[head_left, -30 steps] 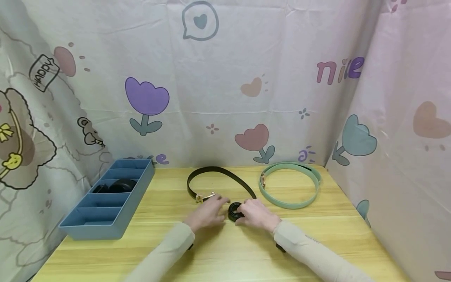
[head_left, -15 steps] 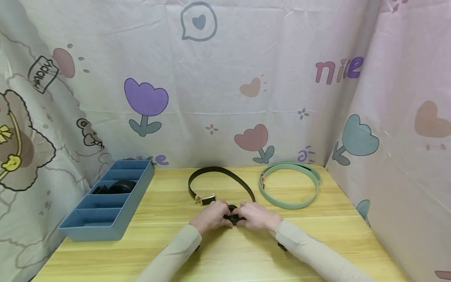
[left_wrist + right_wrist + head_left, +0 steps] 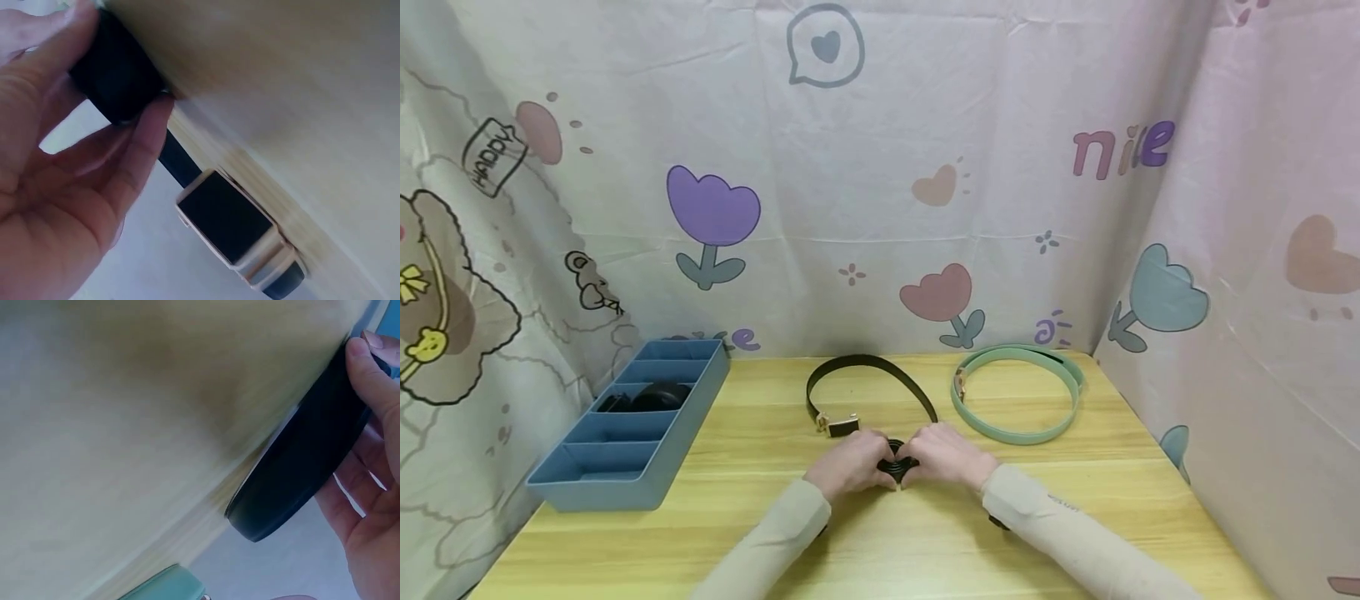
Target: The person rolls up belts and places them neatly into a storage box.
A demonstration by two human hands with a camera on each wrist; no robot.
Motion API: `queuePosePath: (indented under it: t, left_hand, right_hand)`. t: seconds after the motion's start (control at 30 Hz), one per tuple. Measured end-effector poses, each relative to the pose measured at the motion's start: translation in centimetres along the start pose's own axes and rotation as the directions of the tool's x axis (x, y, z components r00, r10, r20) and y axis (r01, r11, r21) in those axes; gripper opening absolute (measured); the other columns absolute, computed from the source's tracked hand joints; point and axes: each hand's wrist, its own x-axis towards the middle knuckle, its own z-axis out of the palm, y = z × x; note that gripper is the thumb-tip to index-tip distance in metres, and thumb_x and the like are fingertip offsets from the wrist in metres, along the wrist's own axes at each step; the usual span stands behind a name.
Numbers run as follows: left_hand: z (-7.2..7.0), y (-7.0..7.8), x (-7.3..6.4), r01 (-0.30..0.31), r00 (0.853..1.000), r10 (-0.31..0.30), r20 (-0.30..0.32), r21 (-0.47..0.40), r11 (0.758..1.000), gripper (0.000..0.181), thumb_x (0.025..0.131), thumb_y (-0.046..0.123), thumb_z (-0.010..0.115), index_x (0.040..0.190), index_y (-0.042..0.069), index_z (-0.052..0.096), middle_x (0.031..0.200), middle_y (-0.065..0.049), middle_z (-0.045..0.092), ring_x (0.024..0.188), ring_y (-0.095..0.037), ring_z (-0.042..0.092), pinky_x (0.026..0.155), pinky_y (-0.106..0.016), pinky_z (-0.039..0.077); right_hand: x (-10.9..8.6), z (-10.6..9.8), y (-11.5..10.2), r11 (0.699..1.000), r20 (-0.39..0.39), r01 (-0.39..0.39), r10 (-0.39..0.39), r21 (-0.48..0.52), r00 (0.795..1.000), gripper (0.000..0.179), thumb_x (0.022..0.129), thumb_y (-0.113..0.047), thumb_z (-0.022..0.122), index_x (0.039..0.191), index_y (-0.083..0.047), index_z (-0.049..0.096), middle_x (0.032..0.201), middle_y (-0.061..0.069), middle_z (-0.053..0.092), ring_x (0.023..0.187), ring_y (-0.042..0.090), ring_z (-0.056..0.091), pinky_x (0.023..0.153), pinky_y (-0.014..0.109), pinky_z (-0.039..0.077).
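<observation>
Both hands (image 3: 852, 462) (image 3: 946, 457) grip a coiled black strap (image 3: 896, 470).

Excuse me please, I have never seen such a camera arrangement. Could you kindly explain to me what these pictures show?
There is no robot here: you see a person's bare left hand and right hand, with pale sleeves. The head view comes from a camera worn on the head, looking forward and down. The other two views come from cameras worn on the wrists, one for each hand's work.

Both hands grip a rolled black strap at the wooden table. Just beyond it is a looped black belt with a gold-edged buckle; I cannot tell whether the two are joined. A green belt lies to the right. On the left stands a blue divided tray with something black inside.
</observation>
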Motion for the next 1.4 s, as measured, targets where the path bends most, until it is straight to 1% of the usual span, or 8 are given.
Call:
queuePosePath:
  t: [0.3,0.43,0.7,0.87,0.97,1.1,1.23,1.4]
  left_hand:
    - [-0.1,0.0,-0.1,-0.021,1.000,0.020,0.015,0.033,0.999,0.021,0.075,0.035,0.083,0.087,0.018,0.079,0.092,0.005,0.069,0.078,-0.004,0.056,0.076,-0.024,0.051]
    - [0.0,0.0,-0.1,-0.019,1.000,0.019,0.009,0.051,0.998,0.024,0.076,0.039,0.081,0.090,0.018,0.079,0.093,0.004,0.067,0.078,-0.005,0.055,0.074,-0.025,0.049]
    - [0.6,0.4,-0.1,0.021,1.000,-0.019,-0.020,0.074,0.997,0.028,0.076,0.044,0.080,0.074,0.017,0.072,0.078,0.004,0.062,0.065,-0.005,0.047,0.061,-0.022,0.042]
    - [0.5,0.2,0.0,0.006,1.000,-0.007,0.019,0.022,1.000,0.027,0.075,0.041,0.081,0.084,0.016,0.077,0.088,0.005,0.065,0.074,-0.004,0.052,0.071,-0.023,0.048]
    - [0.5,0.0,-0.1,-0.023,0.999,0.022,0.035,0.027,0.999,0.026,0.077,0.038,0.081,0.091,0.016,0.078,0.097,0.004,0.067,0.083,-0.004,0.055,0.079,-0.024,0.050]
    - [0.6,0.2,-0.3,-0.021,1.000,0.020,0.019,0.069,0.997,0.026,0.078,0.039,0.081,0.090,0.016,0.076,0.096,0.003,0.067,0.079,-0.004,0.054,0.072,-0.023,0.049]
    - [0.4,0.6,-0.5,0.014,1.000,-0.013,-0.006,0.079,0.997,0.030,0.077,0.048,0.078,0.076,0.019,0.071,0.086,0.003,0.064,0.070,-0.006,0.049,0.064,-0.023,0.042]
    - [0.3,0.7,-0.5,0.006,1.000,-0.006,-0.005,0.075,0.997,0.029,0.079,0.046,0.076,0.082,0.018,0.075,0.091,0.002,0.066,0.075,-0.007,0.052,0.068,-0.024,0.044]
  right_hand:
    - [-0.3,-0.6,1.0,0.986,0.064,0.014,-0.025,0.167,0.998,0.032,0.082,-0.029,0.077,0.112,-0.022,0.072,0.103,-0.009,0.071,0.088,-0.002,0.061,0.078,0.019,0.051]
    - [-0.1,-0.6,0.9,0.990,0.063,0.029,-0.038,0.139,0.997,0.024,0.082,-0.030,0.076,0.104,-0.022,0.074,0.098,-0.012,0.072,0.085,-0.004,0.060,0.075,0.016,0.050]
    - [-0.2,-0.1,0.6,0.992,-0.002,0.076,-0.076,0.105,0.997,0.023,0.081,-0.038,0.076,0.099,-0.024,0.075,0.088,-0.014,0.072,0.073,-0.006,0.057,0.067,0.013,0.047]
    - [-0.7,-0.2,1.4,0.977,0.054,0.025,-0.038,0.210,0.998,0.036,0.082,-0.028,0.078,0.116,-0.022,0.071,0.096,-0.009,0.068,0.081,-0.002,0.057,0.073,0.016,0.047]
    - [-0.8,-0.5,1.4,0.971,0.078,-0.001,-0.018,0.239,0.997,0.033,0.082,-0.025,0.078,0.115,-0.020,0.072,0.099,-0.008,0.070,0.085,-0.002,0.058,0.077,0.017,0.049]
    - [-0.4,-0.5,0.7,0.987,0.025,0.031,-0.035,0.156,0.999,0.024,0.081,-0.035,0.077,0.102,-0.022,0.076,0.095,-0.012,0.073,0.081,-0.004,0.060,0.074,0.016,0.049]
    - [-0.2,-0.2,0.1,0.996,-0.030,0.046,-0.044,0.078,0.999,0.024,0.079,-0.045,0.075,0.096,-0.028,0.076,0.088,-0.016,0.073,0.073,-0.006,0.059,0.066,0.015,0.047]
    - [-0.4,-0.3,0.8,0.982,0.049,0.000,-0.009,0.190,0.999,0.032,0.081,-0.034,0.078,0.112,-0.026,0.072,0.100,-0.014,0.071,0.084,-0.004,0.059,0.077,0.018,0.049]
